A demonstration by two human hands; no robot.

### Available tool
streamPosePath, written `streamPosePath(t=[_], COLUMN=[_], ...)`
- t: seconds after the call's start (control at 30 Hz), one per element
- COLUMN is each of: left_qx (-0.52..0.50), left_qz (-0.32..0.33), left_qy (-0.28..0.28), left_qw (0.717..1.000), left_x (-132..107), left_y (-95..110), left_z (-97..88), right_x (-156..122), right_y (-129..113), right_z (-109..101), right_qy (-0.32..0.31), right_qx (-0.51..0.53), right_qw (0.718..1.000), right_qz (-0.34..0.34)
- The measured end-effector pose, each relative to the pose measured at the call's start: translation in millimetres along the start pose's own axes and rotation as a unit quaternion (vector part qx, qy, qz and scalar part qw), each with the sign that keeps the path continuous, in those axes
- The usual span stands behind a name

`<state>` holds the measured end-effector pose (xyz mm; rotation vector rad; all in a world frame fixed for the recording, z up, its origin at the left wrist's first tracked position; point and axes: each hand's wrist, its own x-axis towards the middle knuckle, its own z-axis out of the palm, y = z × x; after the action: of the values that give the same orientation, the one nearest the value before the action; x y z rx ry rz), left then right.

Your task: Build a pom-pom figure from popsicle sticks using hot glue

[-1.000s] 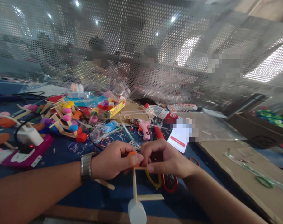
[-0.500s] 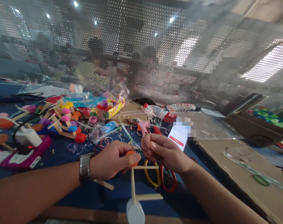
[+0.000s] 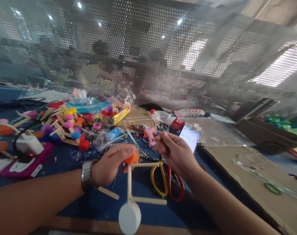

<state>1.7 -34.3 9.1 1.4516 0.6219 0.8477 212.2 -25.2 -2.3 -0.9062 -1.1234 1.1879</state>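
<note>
My left hand, with a metal watch on its wrist, pinches an orange round piece between thumb and fingers. That piece sits on top of a frame of wooden sticks, with two sticks pointing right. A white round piece is at the frame's lower end. My right hand has its fingers curled together beside a pink glue gun; whether they touch it or hold something small is unclear. Below are scissors with one yellow and one red handle loop.
A lit phone lies beyond my right hand, near a bottle. Stick pieces with coloured rounds pile up at left behind a magenta power strip. Cardboard is at right; a loose stick lies in front.
My left hand has drawn the orange piece and stick frame leftward, turning the white round piece more face-on. My right hand has shifted slightly right, away from the frame, towards the glue gun's handle.
</note>
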Motion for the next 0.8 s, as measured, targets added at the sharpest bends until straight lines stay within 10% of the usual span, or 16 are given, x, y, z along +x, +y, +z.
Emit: streamPosePath(t=[0.23,0.53,0.8], left_qx=[-0.022,-0.023,-0.006], left_qz=[-0.006,-0.014,0.0], left_qy=[0.083,0.137,0.122], left_qw=[0.996,0.99,0.993], left_x=[1.6,4.0,4.2], left_y=[-3.8,-7.2,-6.6], left_z=[-0.9,-3.0,-3.4], right_x=[-7.5,-22.9,-24.1], right_y=[-0.6,-14.8,-16.5], right_z=[-2.3,-6.3,-2.0], right_qy=[-0.034,-0.34,-0.358], right_qx=[-0.052,-0.051,-0.037], right_qw=[0.997,0.939,0.933], right_qz=[-0.034,-0.005,-0.003])
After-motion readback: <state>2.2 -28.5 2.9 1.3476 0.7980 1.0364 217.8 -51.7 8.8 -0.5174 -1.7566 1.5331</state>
